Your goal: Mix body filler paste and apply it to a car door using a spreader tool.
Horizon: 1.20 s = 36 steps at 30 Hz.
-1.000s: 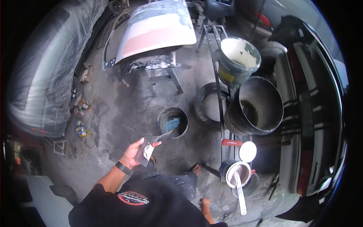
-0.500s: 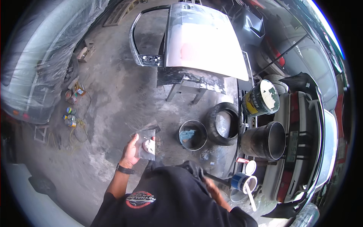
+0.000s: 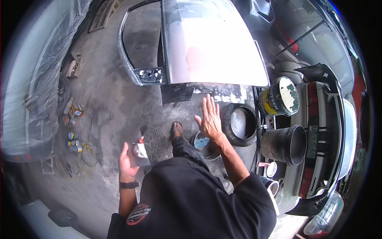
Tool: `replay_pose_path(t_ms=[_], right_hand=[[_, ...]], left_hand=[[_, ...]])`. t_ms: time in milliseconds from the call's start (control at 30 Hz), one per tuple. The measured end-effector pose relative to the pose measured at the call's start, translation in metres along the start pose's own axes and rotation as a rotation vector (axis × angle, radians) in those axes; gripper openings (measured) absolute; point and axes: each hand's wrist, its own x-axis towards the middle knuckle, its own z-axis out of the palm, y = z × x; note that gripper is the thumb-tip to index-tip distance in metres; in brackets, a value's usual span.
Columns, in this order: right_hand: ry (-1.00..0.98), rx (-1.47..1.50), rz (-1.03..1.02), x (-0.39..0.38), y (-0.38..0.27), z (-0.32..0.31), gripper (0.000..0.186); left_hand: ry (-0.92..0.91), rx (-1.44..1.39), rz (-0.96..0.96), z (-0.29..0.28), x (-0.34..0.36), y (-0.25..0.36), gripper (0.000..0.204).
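My left hand [image 3: 128,163] grips a clear flat board [image 3: 142,159] bearing a mound of white paste [image 3: 139,149] and a small red dab [image 3: 141,140]. My right hand [image 3: 209,119] is stretched forward, palm down, fingers out, holding nothing. Its fingertips are just short of the lower edge of a car door [image 3: 215,47], which has white, grey and pink patches and lies on a support with a dark, mottled panel [image 3: 177,93] beneath; whether they touch that panel I cannot tell. A bucket holding blue cloth [image 3: 201,142] is partly hidden behind my right forearm.
At right are a tire [image 3: 248,133], a paint pail [image 3: 270,99], a dark bucket [image 3: 272,147], a can [image 3: 269,185] and a detached bumper [image 3: 316,99]. A plastic-covered car [image 3: 36,79] lines the left, beside small cans [image 3: 73,141] and a yellow hose [image 3: 87,159].
My right hand has risen from low by my body to reach forward with fingers out. The view has moved closer to the door. My left hand with the board is lower and further left in view.
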Motion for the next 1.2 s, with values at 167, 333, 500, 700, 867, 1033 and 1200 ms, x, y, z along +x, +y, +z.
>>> replay_pose_path(t_ms=[167, 333, 500, 700, 867, 1033, 1200], right_hand=[[-0.086, -0.054, -0.103, 0.099, 0.017, 0.016, 0.083], [-0.099, -0.056, -0.116, 0.156, 0.031, 0.028, 0.086], [-0.049, -0.123, -0.077, 0.177, 0.038, 0.032, 0.089], [-0.02, -0.054, -0.083, 0.259, 0.063, 0.062, 0.091], [0.057, -0.092, -0.016, 0.389, 0.087, 0.086, 0.092], [-0.062, -0.12, 0.012, 0.459, 0.097, 0.087, 0.089], [0.013, -0.148, -0.149, 0.389, 0.09, 0.084, 0.088]], left_hand=[[0.041, -0.095, 0.128, 0.034, 0.037, 0.038, 0.057], [0.128, -0.054, 0.245, 0.062, 0.073, 0.053, 0.051], [0.237, -0.019, 0.286, 0.077, 0.098, 0.061, 0.048], [0.098, -0.003, 0.261, 0.075, 0.108, 0.077, 0.052], [0.366, -0.053, 0.3, 0.076, 0.109, 0.092, 0.047], [0.219, 0.059, 0.322, 0.075, 0.108, 0.106, 0.052], [0.231, 0.025, 0.3, 0.075, 0.123, 0.123, 0.051]])
